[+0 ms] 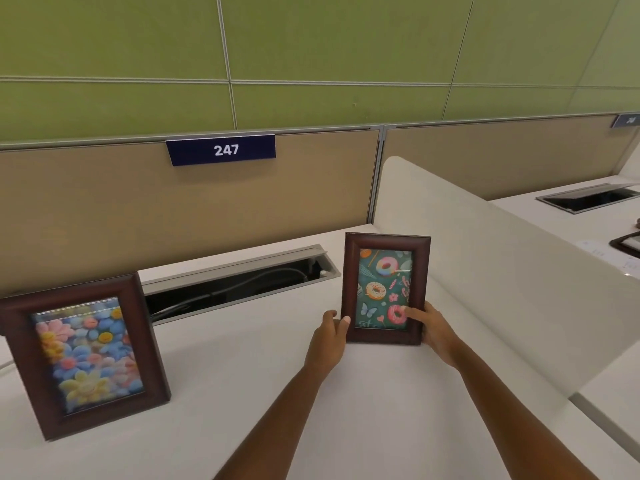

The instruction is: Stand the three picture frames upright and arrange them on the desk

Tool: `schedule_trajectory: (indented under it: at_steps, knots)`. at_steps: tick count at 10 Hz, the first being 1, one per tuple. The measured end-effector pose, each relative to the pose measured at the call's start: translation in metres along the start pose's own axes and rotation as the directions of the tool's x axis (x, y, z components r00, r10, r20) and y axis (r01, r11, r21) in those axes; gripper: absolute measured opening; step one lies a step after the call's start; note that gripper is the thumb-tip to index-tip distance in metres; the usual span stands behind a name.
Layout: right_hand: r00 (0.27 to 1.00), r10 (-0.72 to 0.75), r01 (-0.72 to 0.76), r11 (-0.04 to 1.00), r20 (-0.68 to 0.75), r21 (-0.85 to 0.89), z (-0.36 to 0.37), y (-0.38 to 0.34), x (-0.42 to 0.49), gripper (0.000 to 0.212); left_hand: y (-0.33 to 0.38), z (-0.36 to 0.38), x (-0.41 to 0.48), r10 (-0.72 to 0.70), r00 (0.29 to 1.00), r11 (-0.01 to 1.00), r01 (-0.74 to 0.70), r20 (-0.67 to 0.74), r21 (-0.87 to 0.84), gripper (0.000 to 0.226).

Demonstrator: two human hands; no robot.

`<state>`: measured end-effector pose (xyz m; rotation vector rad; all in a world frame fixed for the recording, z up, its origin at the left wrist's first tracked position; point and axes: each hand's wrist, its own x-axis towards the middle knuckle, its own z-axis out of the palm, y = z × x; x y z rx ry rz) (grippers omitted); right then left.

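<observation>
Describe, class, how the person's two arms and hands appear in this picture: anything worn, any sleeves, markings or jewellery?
Both forearms are bare, with no sleeves in view. The left hand and the right hand wear no gloves, and no watch, bracelet or ring is visible. The fingers are bare too, and no markings show.

"247" on the blue partition sign
</observation>
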<state>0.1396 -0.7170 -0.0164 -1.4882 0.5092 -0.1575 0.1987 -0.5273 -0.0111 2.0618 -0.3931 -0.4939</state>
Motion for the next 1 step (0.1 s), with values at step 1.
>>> schedule_trajectory:
  at_steps: [1]
  knots:
    - [0.995,-0.033,0.032,0.999,-0.092,-0.008,-0.0003,0.0115,-0.0100,0.051,-0.0180,0.0025,-0.0166,0.054,0.998,0.992,-0.049,-0.033,0.120,0.048]
